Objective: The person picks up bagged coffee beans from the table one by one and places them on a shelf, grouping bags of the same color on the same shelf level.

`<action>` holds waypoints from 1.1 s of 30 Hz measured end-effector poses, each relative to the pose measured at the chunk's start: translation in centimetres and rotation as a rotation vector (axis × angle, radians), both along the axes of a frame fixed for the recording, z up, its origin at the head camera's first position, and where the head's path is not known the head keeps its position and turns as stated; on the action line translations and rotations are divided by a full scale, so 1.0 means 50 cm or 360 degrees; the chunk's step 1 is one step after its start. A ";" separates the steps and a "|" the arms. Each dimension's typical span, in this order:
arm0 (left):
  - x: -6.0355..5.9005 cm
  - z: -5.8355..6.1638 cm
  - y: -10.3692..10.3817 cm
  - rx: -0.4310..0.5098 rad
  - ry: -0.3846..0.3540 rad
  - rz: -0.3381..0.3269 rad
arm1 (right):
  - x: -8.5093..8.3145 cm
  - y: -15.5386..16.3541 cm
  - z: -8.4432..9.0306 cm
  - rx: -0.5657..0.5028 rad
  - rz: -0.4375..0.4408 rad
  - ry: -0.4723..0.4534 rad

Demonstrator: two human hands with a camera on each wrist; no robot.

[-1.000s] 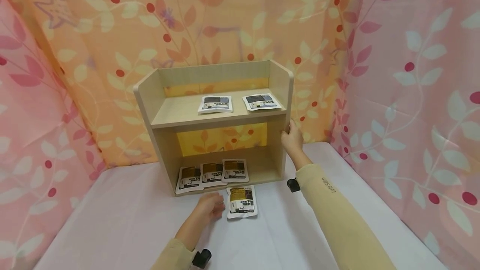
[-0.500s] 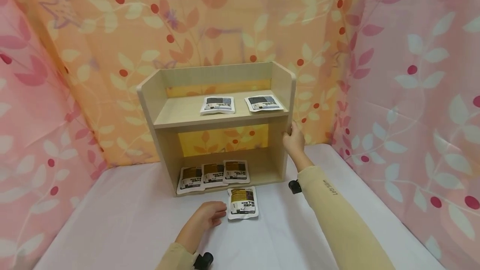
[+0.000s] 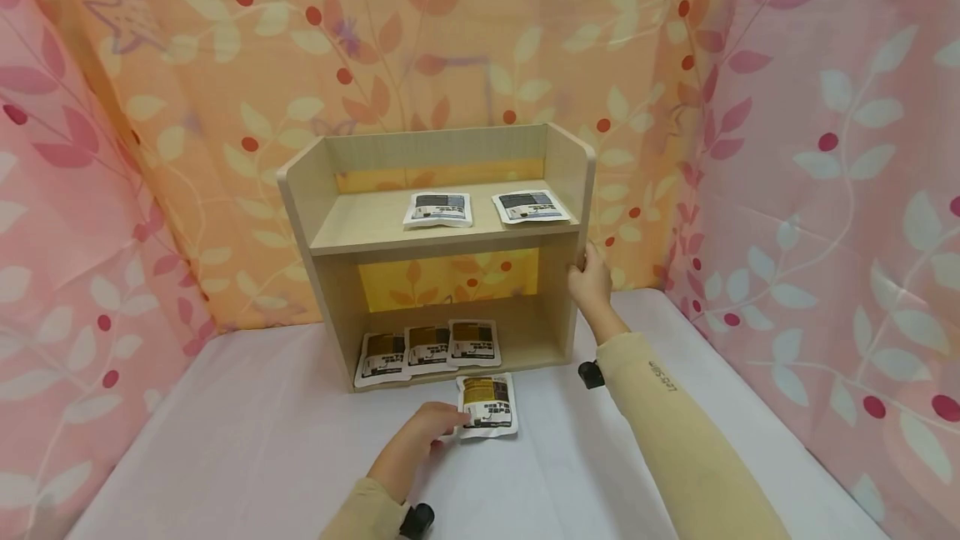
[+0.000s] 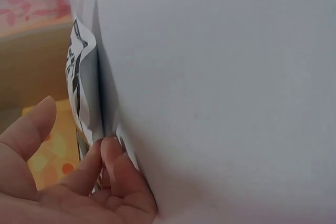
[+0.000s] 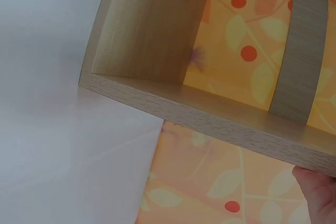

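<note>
Overhead, the head view shows the left hand reaching to the near left edge of a loose pouch that lies flat on the white surface, just in front of the wooden shelf unit. Its fingertips touch the pouch edge; a closed hold cannot be confirmed from this angle. The right hand rests on the shelf unit's right side panel, fingers curled about the front edge. Three pouches lie in a row on the bottom shelf; two more lie on the upper shelf.

Left wrist view: the fingertips sit at the pouch edge where it meets the surface, working under it, thumb apart and not yet pressing. The grip is therefore not yet clamped.

Right wrist view: only part of the right hand shows, against the panel edge.

Assessment: to do this step well, the fingers should slide fully beneath the edge before the thumb closes from above, as a thin flat pouch tends to slip; the steadying hand should remain firm on the panel.
</note>
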State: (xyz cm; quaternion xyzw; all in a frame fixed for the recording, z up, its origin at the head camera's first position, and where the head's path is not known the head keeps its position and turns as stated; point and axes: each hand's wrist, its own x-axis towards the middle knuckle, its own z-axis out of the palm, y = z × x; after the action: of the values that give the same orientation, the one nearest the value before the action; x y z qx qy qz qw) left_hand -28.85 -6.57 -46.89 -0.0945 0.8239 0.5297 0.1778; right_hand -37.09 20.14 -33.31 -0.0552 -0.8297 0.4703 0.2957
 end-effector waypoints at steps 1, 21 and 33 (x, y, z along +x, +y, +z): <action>0.000 -0.001 0.003 -0.0002 0.0003 0.0005 | 0.000 -0.001 0.001 0.0000 0.0004 -0.0003; 0.003 0.013 0.029 -0.0096 -0.0009 0.0126 | 0.001 -0.003 -0.002 0.0018 -0.0018 -0.0013; 0.018 0.017 0.020 0.0267 -0.0077 0.0188 | -0.002 0.003 0.001 0.0009 -0.0011 -0.0038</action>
State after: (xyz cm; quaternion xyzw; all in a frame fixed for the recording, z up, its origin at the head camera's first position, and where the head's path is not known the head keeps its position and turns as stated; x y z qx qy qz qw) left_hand -27.93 -5.57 -46.02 -0.1404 0.7652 0.6039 0.1734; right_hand -37.17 20.27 -33.26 -0.0628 -0.8342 0.4664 0.2876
